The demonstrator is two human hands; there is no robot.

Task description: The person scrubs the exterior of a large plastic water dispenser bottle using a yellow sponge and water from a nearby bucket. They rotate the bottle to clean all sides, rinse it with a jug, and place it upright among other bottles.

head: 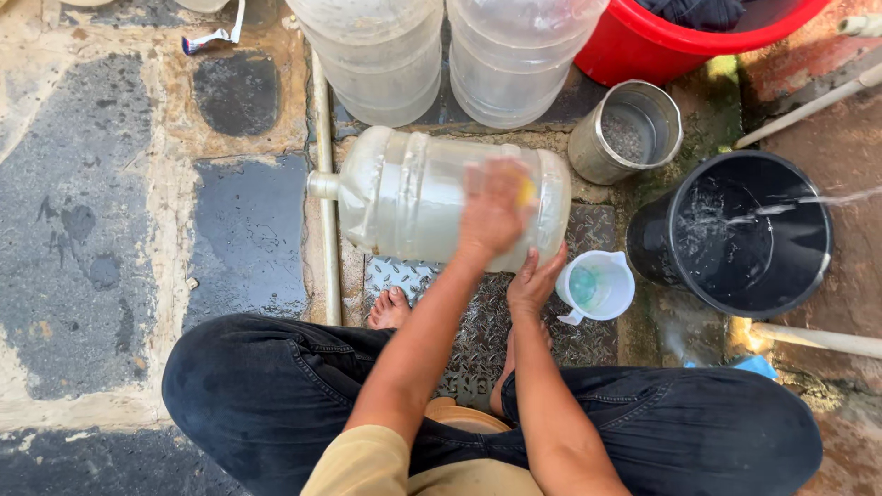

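We see a large clear jug point(413, 197) lying on its side on wet stone paving point(110, 230), its neck pointing left and its base toward the right. It rests partly on a metal tread plate point(478, 331), just in front of the person's bare foot point(390, 310).

The left hand point(493, 211) lies on top of the jug near its base — blurred, fingers curled over something yellow point(525, 191) pressed to the plastic; we take it for a sponge or scrubber, though the blur hides its shape. The right hand point(536, 280) is open, its palm and fingers flat against the jug's lower side, steadying it rather than gripping.

Just right of that hand stands a small white measuring cup point(597, 287) with greenish liquid in it, close to the jug but apart from it. Further right is a black bucket point(740, 234) holding water, with a thin stream falling into it. Behind the jug stands a steel pot point(627, 131), and beyond it a red tub point(680, 37) with dark cloth inside. Two more clear jugs point(441, 55) stand upright at the top — side by side, near the lying one.

The person squats in dark jeans point(276, 386).
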